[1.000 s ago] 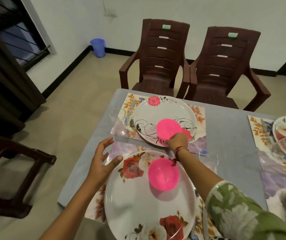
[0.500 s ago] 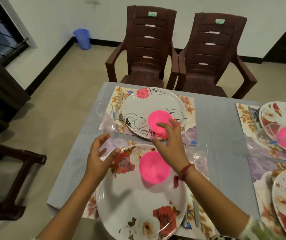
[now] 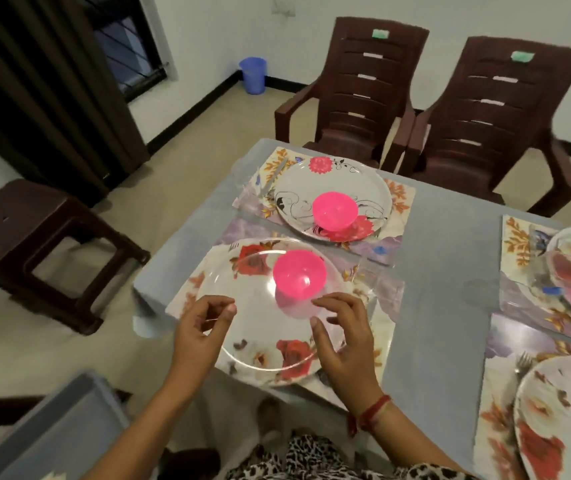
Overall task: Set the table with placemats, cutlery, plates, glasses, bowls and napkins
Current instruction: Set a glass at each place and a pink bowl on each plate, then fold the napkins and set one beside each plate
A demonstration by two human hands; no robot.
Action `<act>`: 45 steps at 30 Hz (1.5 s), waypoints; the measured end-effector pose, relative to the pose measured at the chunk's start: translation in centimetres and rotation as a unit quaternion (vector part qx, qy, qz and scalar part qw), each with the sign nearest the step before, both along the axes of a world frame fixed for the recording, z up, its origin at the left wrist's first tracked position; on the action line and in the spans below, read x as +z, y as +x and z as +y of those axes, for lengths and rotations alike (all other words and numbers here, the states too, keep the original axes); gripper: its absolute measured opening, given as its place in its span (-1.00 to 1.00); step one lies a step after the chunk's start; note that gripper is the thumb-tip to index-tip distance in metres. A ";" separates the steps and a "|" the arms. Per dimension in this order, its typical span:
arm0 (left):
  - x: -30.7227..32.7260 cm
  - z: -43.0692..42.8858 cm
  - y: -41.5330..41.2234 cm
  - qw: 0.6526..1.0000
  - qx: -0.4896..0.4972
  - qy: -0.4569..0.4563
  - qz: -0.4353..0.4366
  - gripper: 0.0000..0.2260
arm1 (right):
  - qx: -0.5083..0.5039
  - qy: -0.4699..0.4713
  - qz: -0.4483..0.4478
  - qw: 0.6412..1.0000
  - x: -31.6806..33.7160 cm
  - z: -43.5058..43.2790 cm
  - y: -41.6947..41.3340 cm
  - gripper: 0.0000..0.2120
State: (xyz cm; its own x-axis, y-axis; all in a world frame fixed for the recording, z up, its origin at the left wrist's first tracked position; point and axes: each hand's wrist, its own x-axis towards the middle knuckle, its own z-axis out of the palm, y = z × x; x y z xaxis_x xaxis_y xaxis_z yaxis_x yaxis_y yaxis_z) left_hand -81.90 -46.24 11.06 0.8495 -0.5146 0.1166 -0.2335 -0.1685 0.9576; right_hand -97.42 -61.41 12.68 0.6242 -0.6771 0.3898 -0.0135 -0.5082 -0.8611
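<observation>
Left hand: over the near plate's left rim; fingers curled, thumb and forefinger nearly meeting; holds nothing; whether it touches the rim I cannot tell
Right hand: over the same plate's right side, just beside the near bowl; fingers loosely spread and bent; empty; red thread at the wrist
Near plate: rose print, on a placemat at the table's near left corner; its near rim close to the table edge
Near bowl: pink, upright, on the far part of the near plate
Far plate: beyond, on its own mat; pink far bowl on it; a fork lies to its left
Table: grey cloth; a bare strip runs between these settings and the two on the right
Edges: stool on the floor left of the corner; two chairs at the far side; grey bin at lower left
</observation>
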 end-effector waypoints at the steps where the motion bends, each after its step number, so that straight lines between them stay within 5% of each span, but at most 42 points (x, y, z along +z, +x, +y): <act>1: 0.1 1.0 -1.7 1.000 0.009 -0.003 0.000 -0.95 | 0.010 0.003 0.001 1.000 -0.2 0.3 -1.3 -0.82; 10: 0.9 9.8 -13.9 0.993 0.114 0.017 0.009 -0.98 | 0.164 0.055 0.003 0.985 -1.1 5.4 -7.3 -0.88; 20: 2.0 22.1 -18.1 0.959 0.275 0.073 0.002 -0.90 | 0.325 0.063 0.048 0.943 -2.0 14.1 -6.1 -0.87; 29: -0.9 34.0 -17.2 0.926 0.373 0.039 0.044 -0.94 | 0.421 0.034 0.135 0.896 -3.0 24.1 -2.6 -0.78; 32: -1.5 38.8 -15.8 0.918 0.391 0.021 0.064 -0.77 | 0.445 0.027 0.178 0.877 -3.4 28.9 -0.2 -0.88; 39: -5.5 51.0 -11.1 0.879 0.456 0.020 0.137 -0.83 | 0.520 -0.010 0.300 0.799 -6.7 41.6 7.8 -0.80; 45: -10.5 54.9 -7.2 0.855 0.479 0.033 0.197 -0.81 | 0.493 -0.048 0.400 0.771 -13.0 46.7 14.8 -0.85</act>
State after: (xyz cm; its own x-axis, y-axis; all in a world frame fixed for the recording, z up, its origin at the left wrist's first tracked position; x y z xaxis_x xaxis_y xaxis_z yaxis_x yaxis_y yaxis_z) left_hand -89.09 8.71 0.55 0.8511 0.4455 -0.2779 0.3803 -0.1582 0.9112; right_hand -82.62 -14.71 -0.33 0.8837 0.2889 -0.3682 -0.0873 -0.6712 -0.7361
